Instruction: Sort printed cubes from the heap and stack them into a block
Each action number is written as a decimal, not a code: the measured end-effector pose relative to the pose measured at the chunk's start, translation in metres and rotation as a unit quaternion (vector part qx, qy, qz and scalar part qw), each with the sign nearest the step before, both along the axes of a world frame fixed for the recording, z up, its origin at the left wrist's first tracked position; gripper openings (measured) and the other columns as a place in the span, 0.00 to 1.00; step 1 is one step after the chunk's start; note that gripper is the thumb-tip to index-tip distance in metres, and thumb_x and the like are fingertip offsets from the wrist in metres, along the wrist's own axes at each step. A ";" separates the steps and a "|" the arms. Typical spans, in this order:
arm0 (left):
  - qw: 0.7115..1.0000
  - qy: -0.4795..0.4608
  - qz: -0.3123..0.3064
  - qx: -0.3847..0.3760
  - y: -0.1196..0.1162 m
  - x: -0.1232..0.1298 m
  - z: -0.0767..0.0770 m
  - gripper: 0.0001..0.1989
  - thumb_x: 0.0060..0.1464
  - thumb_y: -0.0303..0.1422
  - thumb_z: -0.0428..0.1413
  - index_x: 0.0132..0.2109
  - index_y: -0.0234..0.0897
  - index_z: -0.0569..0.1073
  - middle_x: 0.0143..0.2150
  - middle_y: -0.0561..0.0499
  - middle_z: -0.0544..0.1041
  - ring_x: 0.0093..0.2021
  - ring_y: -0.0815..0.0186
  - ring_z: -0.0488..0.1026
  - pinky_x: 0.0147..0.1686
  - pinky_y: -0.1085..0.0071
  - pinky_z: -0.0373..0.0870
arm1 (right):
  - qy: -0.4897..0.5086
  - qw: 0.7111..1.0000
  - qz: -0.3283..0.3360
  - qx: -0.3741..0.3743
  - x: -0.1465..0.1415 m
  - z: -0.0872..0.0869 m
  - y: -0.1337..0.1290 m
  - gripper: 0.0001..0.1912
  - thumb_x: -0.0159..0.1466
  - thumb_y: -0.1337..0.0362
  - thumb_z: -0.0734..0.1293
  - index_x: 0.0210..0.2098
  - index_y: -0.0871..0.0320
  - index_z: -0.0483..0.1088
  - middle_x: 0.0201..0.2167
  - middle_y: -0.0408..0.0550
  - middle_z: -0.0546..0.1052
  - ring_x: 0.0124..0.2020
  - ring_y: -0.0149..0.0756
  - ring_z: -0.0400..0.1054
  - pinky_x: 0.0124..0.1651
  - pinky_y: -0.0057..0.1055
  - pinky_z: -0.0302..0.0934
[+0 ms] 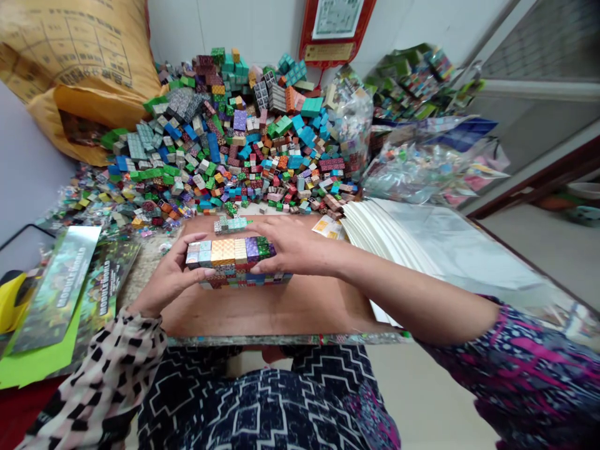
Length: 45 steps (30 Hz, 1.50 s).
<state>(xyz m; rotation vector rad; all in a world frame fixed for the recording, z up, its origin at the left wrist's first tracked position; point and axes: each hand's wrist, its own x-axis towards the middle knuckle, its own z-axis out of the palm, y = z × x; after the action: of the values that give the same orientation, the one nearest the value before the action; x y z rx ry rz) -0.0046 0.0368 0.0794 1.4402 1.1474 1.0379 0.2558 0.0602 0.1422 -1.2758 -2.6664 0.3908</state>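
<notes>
On the brown board (281, 312) stands a stack of printed blocks (229, 252), with yellow, cream, purple and green pieces along its top. My left hand (173, 275) grips its left end, thumb on the near face and fingers behind. My right hand (290, 247) is closed around the right end, thumb in front and fingers over the top and back. A few grey and teal blocks (232, 224) lie loose just behind the stack. My fingertips on the far side are partly hidden.
Behind the board rises a big heap of small patterned blocks (262, 150). White sheets (389, 244) are piled at the right, near plastic bags (422, 169). Printed "Module World" cards (60, 287) lie at the left, below a yellow sack (89, 75).
</notes>
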 end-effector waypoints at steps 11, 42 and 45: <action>1.000 0.004 -0.009 0.004 0.003 -0.002 0.000 0.26 0.42 0.38 0.70 0.48 0.40 0.72 0.41 0.51 0.75 0.41 0.65 0.71 0.39 0.74 0.71 | 0.079 0.995 -0.044 -0.029 -0.015 -0.010 -0.012 0.20 0.62 0.57 0.70 0.53 0.54 0.73 0.47 0.51 0.78 0.51 0.46 0.69 0.55 0.43 0.58; 0.998 -0.049 -0.032 0.034 0.003 -0.015 -0.011 0.26 0.53 0.40 0.64 0.58 0.43 0.72 0.56 0.47 0.74 0.53 0.60 0.71 0.49 0.72 0.71 | 0.466 0.854 -0.082 -0.218 0.034 -0.069 -0.012 0.28 0.51 0.55 0.77 0.49 0.55 0.71 0.47 0.48 0.74 0.49 0.43 0.68 0.54 0.43 0.63; 0.997 -0.049 -0.051 0.043 0.004 -0.016 -0.011 0.23 0.54 0.40 0.63 0.57 0.43 0.73 0.56 0.47 0.74 0.53 0.60 0.71 0.50 0.71 0.70 | 0.476 0.846 -0.079 -0.226 0.032 -0.068 -0.013 0.24 0.52 0.55 0.76 0.46 0.55 0.71 0.43 0.46 0.75 0.44 0.40 0.68 0.50 0.40 0.65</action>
<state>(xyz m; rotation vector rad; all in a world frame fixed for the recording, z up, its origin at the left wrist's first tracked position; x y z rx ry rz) -0.0206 0.0408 0.0680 1.4819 0.9597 1.0848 0.2877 0.0474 0.0737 -0.9774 -1.6485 1.2827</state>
